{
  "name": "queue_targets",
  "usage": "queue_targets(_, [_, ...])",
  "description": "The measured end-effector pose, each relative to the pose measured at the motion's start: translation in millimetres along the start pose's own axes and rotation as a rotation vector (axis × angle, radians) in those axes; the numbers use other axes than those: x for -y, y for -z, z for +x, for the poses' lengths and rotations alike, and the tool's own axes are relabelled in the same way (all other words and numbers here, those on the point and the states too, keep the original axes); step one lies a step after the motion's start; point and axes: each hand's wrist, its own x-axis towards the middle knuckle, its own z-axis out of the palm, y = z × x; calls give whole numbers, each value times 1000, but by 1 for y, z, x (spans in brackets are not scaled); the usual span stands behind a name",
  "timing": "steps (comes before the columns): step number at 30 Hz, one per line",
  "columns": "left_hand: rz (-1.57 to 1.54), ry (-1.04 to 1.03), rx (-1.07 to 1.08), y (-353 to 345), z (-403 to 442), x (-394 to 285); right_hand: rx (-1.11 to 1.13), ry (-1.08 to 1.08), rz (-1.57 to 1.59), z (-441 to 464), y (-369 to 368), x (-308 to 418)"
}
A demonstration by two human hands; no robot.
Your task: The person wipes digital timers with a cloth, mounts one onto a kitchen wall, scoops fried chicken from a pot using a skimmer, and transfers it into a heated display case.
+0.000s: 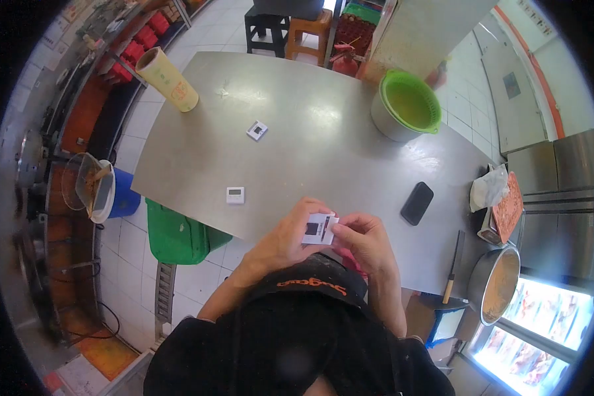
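A small white digital timer [318,228] is between my two hands near the table's front edge. Its visible face has a dark square and a dark strip. My left hand [290,232] grips it from the left, fingers along the top edge and thumb below. The thumb and forefinger of my right hand [366,241] pinch at its right edge; exactly what those fingertips hold is partly hidden. To the left, a second timer [235,195] lies with its grey display up. Farther back rests a similar white device [257,130] with a dark square showing.
On the metal table [297,152] stand a film roll [168,80] and a pot [393,119] with a green basket [412,99]. A black phone [417,203], a knife [453,267] and a steel bowl [494,287] are at right. A green bin [178,231] stands at left.
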Motion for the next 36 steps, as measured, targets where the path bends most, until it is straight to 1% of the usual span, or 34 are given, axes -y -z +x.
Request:
queue_targets(2, [1,-26,7,0,1,5,53,63,85,0,-2,-2])
queue_targets(3, [-1,-25,7,1,0,4,52,62,85,-1,-3,-3])
queue_targets(5, [6,8,16,3,1,1,-10,117,11,-2,-8,-1])
queue_targets(9, [-12,5,14,4,2,0,-57,174,-84,-3,-13,0])
queue_targets(11, [-13,-15,19,4,2,2,-106,305,-170,-1,-13,-7])
queue_targets(15, [-2,-6,21,4,2,2,-144,341,-149,-9,-21,-6])
queue_targets(17, [-78,31,7,3,2,2,-173,437,-136,-8,-21,-12])
queue_targets(24, [-220,128,24,4,-3,-1,-190,445,-41,-14,-32,-15])
queue_targets(26, [-54,2,-10,6,-4,-2,-191,368,-76,-15,-33,-13])
queue_targets(27, [-57,0,-12,8,-6,-3,-193,368,-79,-14,-30,-15])
queue_targets(29, [-127,-19,11,12,-10,-7,-65,268,18,-7,-21,-24])
queue_targets(30, [-131,-19,6,12,-13,-7,-64,265,12,-6,-23,-24])
queue_targets(32, [-182,-73,9,13,-21,-7,185,190,267,-6,-29,-26])
queue_targets(33, [-180,-71,-3,15,-25,-8,194,185,261,-8,-31,-29])
queue_targets(35, [-145,-52,0,25,-32,-15,179,196,57,-14,-34,-31])
queue_targets(36, [-138,-55,-19,29,-35,-19,196,197,46,-19,-42,-24])
